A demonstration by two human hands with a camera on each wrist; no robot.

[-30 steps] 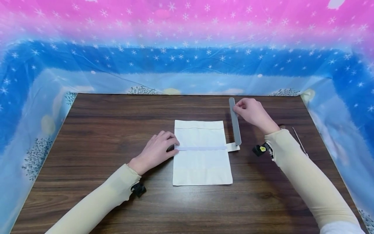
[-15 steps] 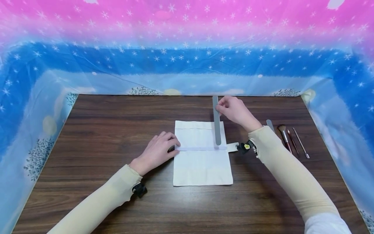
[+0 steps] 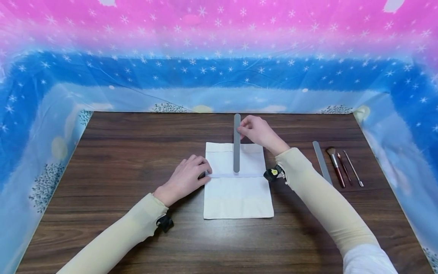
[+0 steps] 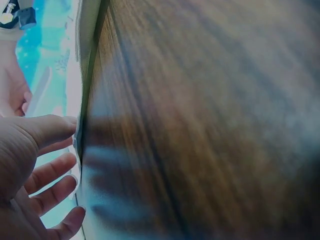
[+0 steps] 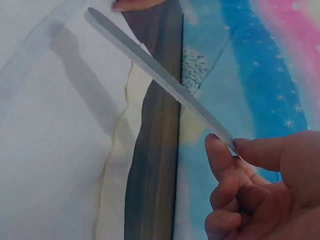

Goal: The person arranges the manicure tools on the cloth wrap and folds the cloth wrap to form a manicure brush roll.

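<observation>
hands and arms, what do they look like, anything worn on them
The left sleeve and right sleeve are cream. Each wrist carries a small black device; the right one shows a yellow mark. White cloth shows higher on the right arm. Left hand and right hand are gloveless.

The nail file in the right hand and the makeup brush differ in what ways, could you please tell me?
The nail file is a flat grey strip; the makeup brush has a reddish handle, silver band and bristles.
The nail file is raised over the white cloth, pinched by the right hand; the makeup brush lies on the table.
Both are long and slender.
</observation>
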